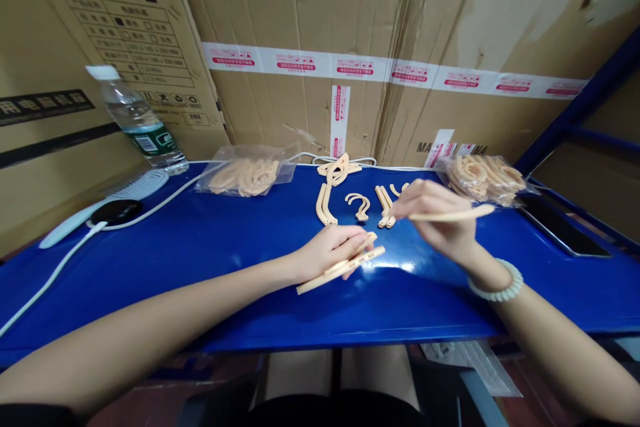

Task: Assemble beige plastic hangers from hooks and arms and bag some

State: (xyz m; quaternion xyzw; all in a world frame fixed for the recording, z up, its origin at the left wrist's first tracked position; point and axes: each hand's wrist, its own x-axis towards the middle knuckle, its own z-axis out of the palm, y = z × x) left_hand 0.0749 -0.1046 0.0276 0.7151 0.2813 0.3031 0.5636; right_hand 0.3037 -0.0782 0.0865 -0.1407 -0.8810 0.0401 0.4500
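Note:
My left hand [330, 250], low over the middle of the table, is closed on beige plastic hanger pieces [320, 282]; a slotted end sticks out past the fingers. To the right, my right hand [433, 213] grips another slim beige hanger arm [470, 215], which lies across the palm side. Its fingertips are near a pair of narrow hanger arms [384, 205] on the table, though whether they touch is unclear. Between the hands and farther back lie hanger hooks [361, 205]. Left of these rest curved hanger arms [326, 205], with joined-looking beige pieces [339, 171] behind.
On the blue table [200, 287], clear bags of beige parts lie at back left [245, 177] and back right [485, 179]. A water bottle [145, 127], a black round device [117, 212] with a white cable and a pale brush-like object [135, 183] stand left. A phone [565, 227] lies right; cardboard [300, 13] walls the back.

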